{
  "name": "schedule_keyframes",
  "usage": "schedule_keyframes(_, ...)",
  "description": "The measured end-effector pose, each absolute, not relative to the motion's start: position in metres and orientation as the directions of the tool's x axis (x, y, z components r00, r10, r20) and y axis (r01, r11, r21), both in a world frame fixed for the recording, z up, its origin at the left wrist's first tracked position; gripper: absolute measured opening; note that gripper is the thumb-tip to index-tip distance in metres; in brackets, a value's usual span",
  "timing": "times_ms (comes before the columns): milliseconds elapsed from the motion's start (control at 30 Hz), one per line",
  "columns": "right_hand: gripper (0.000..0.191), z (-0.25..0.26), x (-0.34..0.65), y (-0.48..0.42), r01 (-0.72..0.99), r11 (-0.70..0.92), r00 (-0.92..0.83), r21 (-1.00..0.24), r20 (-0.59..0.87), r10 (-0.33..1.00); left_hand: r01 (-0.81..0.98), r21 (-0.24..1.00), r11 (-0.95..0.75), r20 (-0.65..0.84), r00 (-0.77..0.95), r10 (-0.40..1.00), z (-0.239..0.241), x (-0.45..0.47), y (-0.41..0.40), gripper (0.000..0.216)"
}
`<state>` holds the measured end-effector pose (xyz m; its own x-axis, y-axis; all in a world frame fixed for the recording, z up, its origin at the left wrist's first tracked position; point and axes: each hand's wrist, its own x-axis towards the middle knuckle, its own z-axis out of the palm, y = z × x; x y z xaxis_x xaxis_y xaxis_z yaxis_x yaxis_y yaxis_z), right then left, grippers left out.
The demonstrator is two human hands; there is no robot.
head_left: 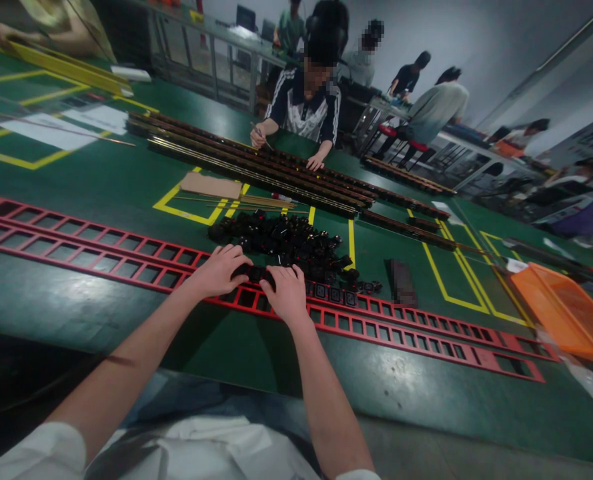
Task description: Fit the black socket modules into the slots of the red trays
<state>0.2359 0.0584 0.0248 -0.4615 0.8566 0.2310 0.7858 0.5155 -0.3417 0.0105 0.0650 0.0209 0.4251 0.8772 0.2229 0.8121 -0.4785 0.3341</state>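
Yr white shirt (201, 448) is nearest cam. L hand (225, 272) & R hand (287, 288) curl in close over the rear red frame (509, 342), black socket (255, 273) btwn them; can't tell if either's pinching it. Press both ends evenly, square w/ the seated sockets (335, 295). Loose pile (289, 237) sits just behind.

White shirt (201, 448), short sleeves (51, 445), bare fingers (232, 255)

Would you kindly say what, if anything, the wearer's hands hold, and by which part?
I cannot tell: the left hand and right hand bracket a black socket at the farther red frame, fingertip contact unclear.
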Motion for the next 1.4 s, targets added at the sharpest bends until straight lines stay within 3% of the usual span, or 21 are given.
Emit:
schedule_keyframes(333, 0.033, 0.025, 0.236, 0.058, 0.789, 0.512, -0.455, -0.340, 0.237, 0.859, 0.771, 0.403, -0.493, 0.226, 0.439, 0.870, 0.018, 0.007, 0.068, 0.029)
schedule_keyframes(800, 0.030, 0.024, 0.235, 0.059, 0.782, 0.523, -0.461, -0.339, 0.251, 0.851, 0.815, 0.315, -0.486, 0.214, 0.438, 0.873, 0.019, 0.010, 0.065, 0.030)
schedule_keyframes(1067, 0.031, 0.025, 0.235, 0.058, 0.785, 0.517, -0.458, -0.340, 0.243, 0.855, 0.811, 0.332, -0.482, 0.293, 0.396, 0.870, 0.020, 0.011, 0.060, 0.035)
schedule_keyframes(1167, 0.032, 0.025, 0.235, 0.058, 0.784, 0.517, -0.457, -0.342, 0.246, 0.855, 0.856, 0.347, -0.384, 0.350, 0.262, 0.900, 0.020, 0.011, 0.061, 0.046)
schedule_keyframes(1300, 0.031, 0.024, 0.236, 0.058, 0.783, 0.520, -0.456, -0.342, 0.253, 0.853, 0.924, 0.383, -0.013, 0.402, -0.154, 0.903, 0.016, 0.010, 0.065, 0.055)
schedule_keyframes(1400, 0.031, 0.023, 0.236, 0.058, 0.782, 0.523, -0.458, -0.340, 0.256, 0.851, 0.938, 0.328, 0.113, 0.349, -0.232, 0.908, 0.010, 0.010, 0.067, 0.064)
